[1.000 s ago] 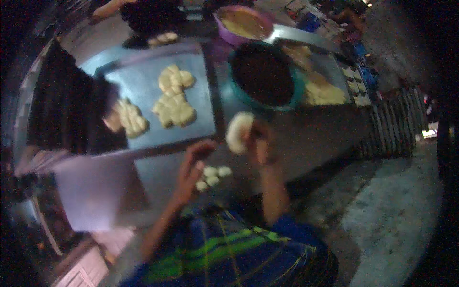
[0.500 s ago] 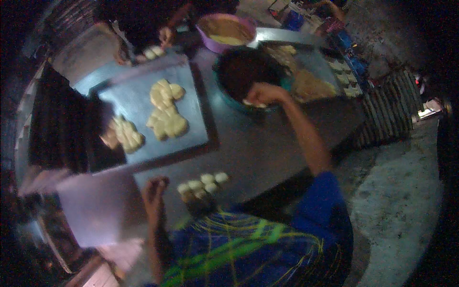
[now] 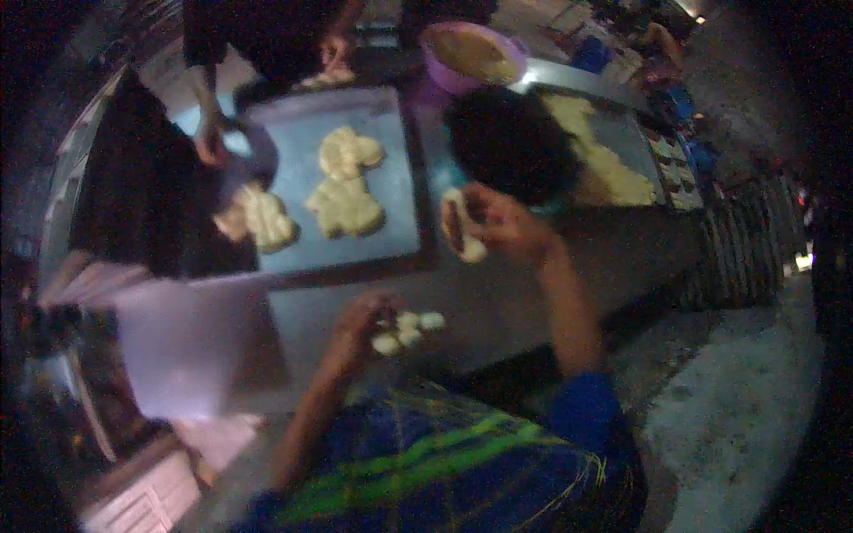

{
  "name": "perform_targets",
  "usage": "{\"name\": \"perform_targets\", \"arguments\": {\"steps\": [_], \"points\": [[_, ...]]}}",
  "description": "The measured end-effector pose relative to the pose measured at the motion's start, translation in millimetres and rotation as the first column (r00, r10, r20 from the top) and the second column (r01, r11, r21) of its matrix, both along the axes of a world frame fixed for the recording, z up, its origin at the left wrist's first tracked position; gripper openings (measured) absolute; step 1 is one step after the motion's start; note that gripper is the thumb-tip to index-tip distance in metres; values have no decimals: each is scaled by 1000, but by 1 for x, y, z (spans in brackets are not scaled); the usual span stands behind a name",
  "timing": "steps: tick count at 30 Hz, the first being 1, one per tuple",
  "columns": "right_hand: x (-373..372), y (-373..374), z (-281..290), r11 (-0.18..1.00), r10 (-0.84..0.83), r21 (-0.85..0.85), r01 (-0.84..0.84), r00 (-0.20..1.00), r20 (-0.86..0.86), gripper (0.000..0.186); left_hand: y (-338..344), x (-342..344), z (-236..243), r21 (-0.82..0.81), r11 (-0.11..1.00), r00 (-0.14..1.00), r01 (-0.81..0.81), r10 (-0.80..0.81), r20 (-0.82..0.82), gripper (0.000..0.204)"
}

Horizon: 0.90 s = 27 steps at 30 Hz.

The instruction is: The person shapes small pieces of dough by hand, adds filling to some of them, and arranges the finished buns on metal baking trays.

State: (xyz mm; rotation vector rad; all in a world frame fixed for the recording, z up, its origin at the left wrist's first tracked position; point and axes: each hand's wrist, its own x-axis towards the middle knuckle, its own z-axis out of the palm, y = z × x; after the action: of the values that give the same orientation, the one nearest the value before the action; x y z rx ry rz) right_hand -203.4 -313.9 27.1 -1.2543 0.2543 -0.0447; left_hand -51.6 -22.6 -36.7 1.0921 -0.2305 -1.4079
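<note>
My right hand (image 3: 514, 224) grips an elongated piece of pale dough (image 3: 470, 247) with a dark filling along its middle, held beside the dark bowl (image 3: 511, 147) with a teal rim. Dark stuff fills that bowl. At the near table edge, my left hand (image 3: 362, 322) reaches with bent, blurred fingers over a small cluster of white dough balls (image 3: 409, 330). Whether a ball is between those fingers cannot be made out. Some of the cluster is hidden behind the hand.
A metal tray (image 3: 293, 160) holds several pale shaped dough pieces (image 3: 351, 209). Across the table, a co-worker's hands (image 3: 211, 138) are at work. Behind the bowl stand a purple basin (image 3: 444, 75) and a tray with yellowish crumbly stuff (image 3: 613, 164). White sheeting (image 3: 200, 346) lies left.
My right hand has moved back from the bowl's edge, and filled dough now shows in it. My left hand has moved right, onto the dough balls. The whole view has shifted slightly.
</note>
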Motion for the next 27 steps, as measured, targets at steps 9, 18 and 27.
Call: {"name": "perform_targets", "arguments": {"steps": [9, 18, 27], "points": [[33, 114, -17, 928, -259, 301, 218, 960, 102, 63, -24, -14, 42, -114, 982, 930, -152, 104, -352, 36], [24, 135, -49, 873, -432, -112, 475, 858, 276, 44, -35, 3, 50, -33, 916, 802, -401, 333, -495, 37], [22, 139, -11, 101, 20, -949, 298, 953, 301, 37, -16, 13, 48, -146, 960, 900, -239, 275, 337, 19]]}}
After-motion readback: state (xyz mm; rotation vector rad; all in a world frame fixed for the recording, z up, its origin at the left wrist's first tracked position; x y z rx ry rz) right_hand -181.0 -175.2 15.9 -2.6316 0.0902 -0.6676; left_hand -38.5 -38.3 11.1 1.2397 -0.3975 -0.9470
